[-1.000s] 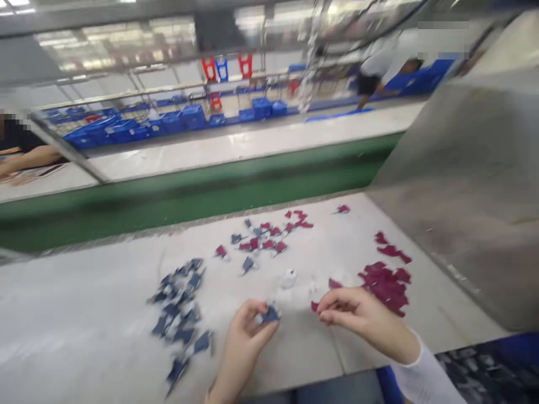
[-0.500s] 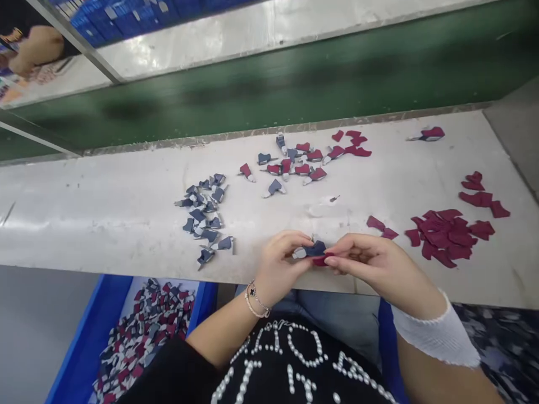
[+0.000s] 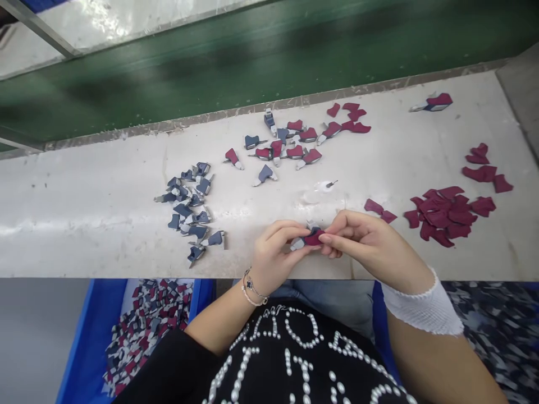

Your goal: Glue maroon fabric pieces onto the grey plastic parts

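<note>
At six o'clock, the left hand (image 3: 273,252) and right hand (image 3: 366,244) pinch a small navy-and-maroon fabric piece (image 3: 306,239) between them, above a white worktable (image 3: 84,241). At seven o'clock, a blue plastic crate (image 3: 90,342) brims with similar navy-and-maroon pieces (image 3: 147,331).

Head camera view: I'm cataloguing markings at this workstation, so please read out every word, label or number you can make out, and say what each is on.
Pearl-bead lettering on the black top: upside down from this view and cut off by the frame, too unclear to quote.
Navy-and-burgundy fabric piece between the left hand and right hand: no readable text.
</note>
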{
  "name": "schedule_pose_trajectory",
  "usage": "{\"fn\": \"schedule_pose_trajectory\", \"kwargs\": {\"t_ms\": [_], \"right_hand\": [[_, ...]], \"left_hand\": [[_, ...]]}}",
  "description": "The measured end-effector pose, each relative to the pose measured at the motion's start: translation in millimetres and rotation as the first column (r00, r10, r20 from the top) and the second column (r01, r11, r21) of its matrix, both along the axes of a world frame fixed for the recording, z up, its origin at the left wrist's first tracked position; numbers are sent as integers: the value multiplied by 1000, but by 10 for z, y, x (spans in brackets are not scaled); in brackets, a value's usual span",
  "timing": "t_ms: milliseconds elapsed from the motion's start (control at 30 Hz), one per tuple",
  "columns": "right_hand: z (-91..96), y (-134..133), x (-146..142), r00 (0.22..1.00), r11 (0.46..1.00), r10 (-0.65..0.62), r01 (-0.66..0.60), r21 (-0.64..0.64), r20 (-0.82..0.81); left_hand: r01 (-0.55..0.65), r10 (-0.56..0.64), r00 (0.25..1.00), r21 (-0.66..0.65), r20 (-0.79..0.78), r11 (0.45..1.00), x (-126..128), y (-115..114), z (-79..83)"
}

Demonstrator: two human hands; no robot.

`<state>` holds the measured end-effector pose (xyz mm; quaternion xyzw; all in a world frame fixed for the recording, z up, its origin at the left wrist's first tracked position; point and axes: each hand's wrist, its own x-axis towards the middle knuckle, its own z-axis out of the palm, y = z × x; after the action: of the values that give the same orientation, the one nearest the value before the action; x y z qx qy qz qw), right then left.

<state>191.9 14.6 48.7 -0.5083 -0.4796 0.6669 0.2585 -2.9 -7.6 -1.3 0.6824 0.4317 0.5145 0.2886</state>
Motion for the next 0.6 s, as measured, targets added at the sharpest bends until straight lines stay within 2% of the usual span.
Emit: {"fn": "schedule_pose_trajectory", "kwargs": {"t_ms": [200,600], "right_hand": [[-1,32,7,999,1000,14,-14,1,-35],[3,49,-2,999,1000,-6,6,-2,-47]], "left_hand": [[10,-9,1000,-49,26,999,-7,13,-6],[30,-30,999,-33,17,999,-8,20,17]]}}
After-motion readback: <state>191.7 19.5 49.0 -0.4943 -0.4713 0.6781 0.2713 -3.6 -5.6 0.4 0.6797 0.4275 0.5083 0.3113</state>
